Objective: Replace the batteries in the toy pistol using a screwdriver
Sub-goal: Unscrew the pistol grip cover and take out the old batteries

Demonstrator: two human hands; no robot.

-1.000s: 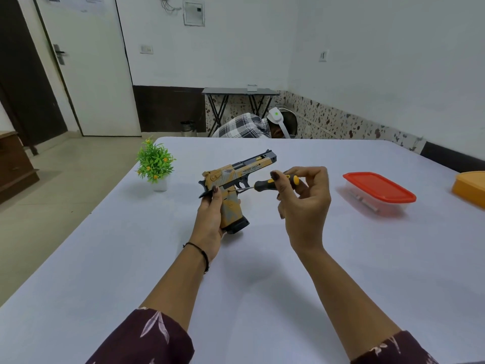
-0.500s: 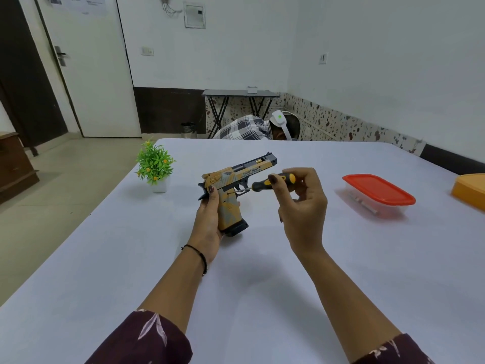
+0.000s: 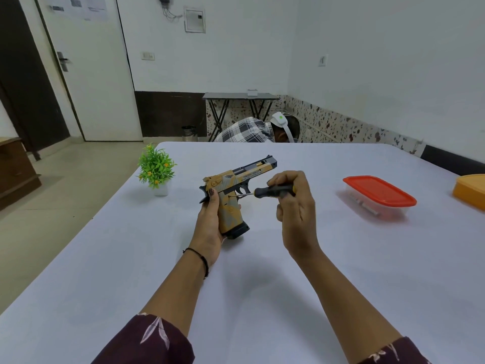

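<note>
While the left hand (image 3: 210,227) wraps its fingers closed around the toy pistol (image 3: 233,195) grip, holding it upright above the desk (image 3: 341,271) centre, the right hand (image 3: 294,203) at 3 o'clock pinches the screwdriver (image 3: 273,191), tip against the grip's side. A red-lidded container (image 3: 379,191) lies farther toward 3 o'clock.

Left hand (image 3: 210,227) covers rear of toy pistol (image 3: 235,191) grip. Right hand (image 3: 294,203) hides most of screwdriver (image 3: 273,191) handle. Orange container (image 3: 471,190) cut by right edge. Items in red-lidded box (image 3: 378,197) too blurred to identify. Pistol lettering unreadable.
</note>
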